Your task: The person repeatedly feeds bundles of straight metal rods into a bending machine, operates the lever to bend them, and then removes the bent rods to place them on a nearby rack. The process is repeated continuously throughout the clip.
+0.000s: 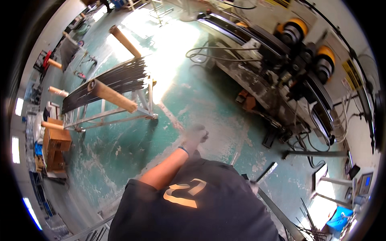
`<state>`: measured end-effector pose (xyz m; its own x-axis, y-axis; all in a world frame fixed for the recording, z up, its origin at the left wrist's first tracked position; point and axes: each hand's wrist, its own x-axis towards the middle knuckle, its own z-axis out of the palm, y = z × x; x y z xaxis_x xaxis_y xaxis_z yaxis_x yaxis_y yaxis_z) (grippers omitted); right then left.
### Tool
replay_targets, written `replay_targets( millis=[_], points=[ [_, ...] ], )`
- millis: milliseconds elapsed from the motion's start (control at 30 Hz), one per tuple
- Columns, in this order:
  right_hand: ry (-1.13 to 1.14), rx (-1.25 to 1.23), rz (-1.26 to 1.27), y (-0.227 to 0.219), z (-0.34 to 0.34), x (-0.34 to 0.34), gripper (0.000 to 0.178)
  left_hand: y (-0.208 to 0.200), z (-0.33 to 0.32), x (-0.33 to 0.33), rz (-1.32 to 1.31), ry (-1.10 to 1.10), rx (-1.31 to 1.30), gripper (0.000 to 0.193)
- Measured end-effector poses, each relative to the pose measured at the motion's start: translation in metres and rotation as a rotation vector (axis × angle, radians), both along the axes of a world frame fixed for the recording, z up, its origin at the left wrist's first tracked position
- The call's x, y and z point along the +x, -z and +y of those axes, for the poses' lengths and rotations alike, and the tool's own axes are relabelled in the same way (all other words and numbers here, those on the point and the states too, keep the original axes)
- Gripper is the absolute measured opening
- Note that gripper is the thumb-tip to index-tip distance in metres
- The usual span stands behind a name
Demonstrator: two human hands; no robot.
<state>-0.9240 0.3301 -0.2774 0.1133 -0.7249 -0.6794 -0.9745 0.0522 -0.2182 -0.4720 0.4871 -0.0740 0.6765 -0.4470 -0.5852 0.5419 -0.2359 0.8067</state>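
Note:
My left hand, in a pale glove with a blue cuff, hangs in front of my body above the floor. It is smeared by motion, and its fingers look bent, but I cannot make out anything in them. My right hand, also in a pale glove, shows only in part beside my dark shirt. Close to it lie a short dark metal bar and a longer dark metal profile running down to the lower right. Whether the right hand grips either of them is hidden.
On the left, a metal rack with cardboard tubes carries a stack of dark strips. A large machine with yellow-capped motors and loose cables fills the right. A brown cabinet stands far left; a blue bag lies lower right.

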Motion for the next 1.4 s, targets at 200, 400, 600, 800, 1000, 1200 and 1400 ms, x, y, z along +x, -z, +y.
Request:
replay_targets(
  millis=[200, 400, 600, 800, 1000, 1200, 1400],
  points=[
    [-0.279, -0.398, -0.38, -0.061, -0.087, 0.258, 0.04, -0.054, 0.142, 0.172, -0.701, -0.199, 0.108, 0.02],
    [-0.364, -0.377, -0.419, -0.123, -0.077, 0.464, 0.045, -0.156, 0.264, 0.346, -1.153, -0.571, 0.324, 0.023],
    [-0.823, -0.125, -0.485, -0.12, 0.019, 0.662, 0.042, -0.15, 0.335, 0.459, -1.164, -0.642, 0.921, 0.034],
    [-1.285, -0.033, -0.601, -0.074, 0.123, 0.85, 0.045, -0.123, 0.312, 0.491, -1.32, -0.473, 1.218, 0.019],
    [-1.539, 0.029, -0.615, -0.03, 0.224, 0.995, 0.049, -0.117, 0.302, 0.509, -1.301, -0.535, 1.24, 0.015],
    [-1.676, -0.223, -0.773, 0.06, 0.306, 1.077, 0.036, -0.123, 0.301, 0.522, -1.157, -0.509, 1.359, 0.014],
    [-1.691, -0.305, -0.518, 0.077, 0.339, 1.102, 0.026, -0.116, 0.305, 0.532, -1.085, -0.493, 1.376, 0.015]
  ],
)
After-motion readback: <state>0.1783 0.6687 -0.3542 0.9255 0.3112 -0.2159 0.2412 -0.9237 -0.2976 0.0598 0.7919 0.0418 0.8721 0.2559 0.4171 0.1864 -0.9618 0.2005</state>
